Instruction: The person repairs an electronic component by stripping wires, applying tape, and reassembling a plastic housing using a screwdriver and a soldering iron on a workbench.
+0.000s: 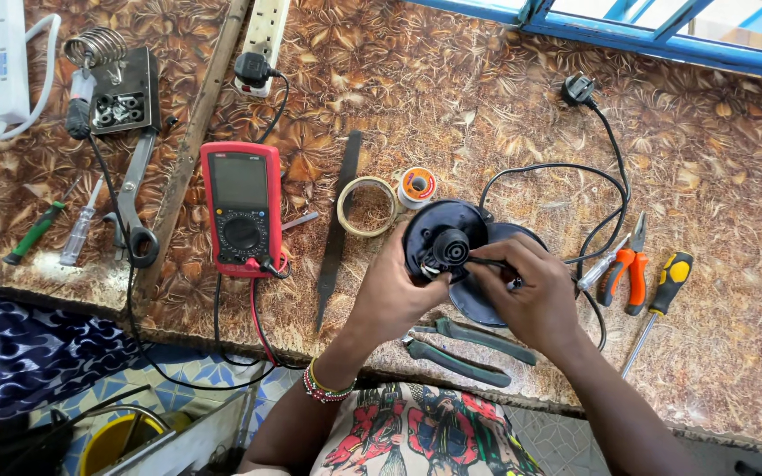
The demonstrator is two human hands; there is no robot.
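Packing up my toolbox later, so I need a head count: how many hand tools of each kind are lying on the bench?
Screwdrivers: 3, green-handled, clear-handled, orange and black
Pliers or cutters: 2, orange-handled, grey-handled
Flat dark file: 1
Metal shears: 1
Soldering iron: 1
Total: 8

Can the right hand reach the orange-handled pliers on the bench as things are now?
Probably yes. The orange-handled pliers lie just beside the right hand with bare bench between, but that hand is pinching a thin tool at the black round base.
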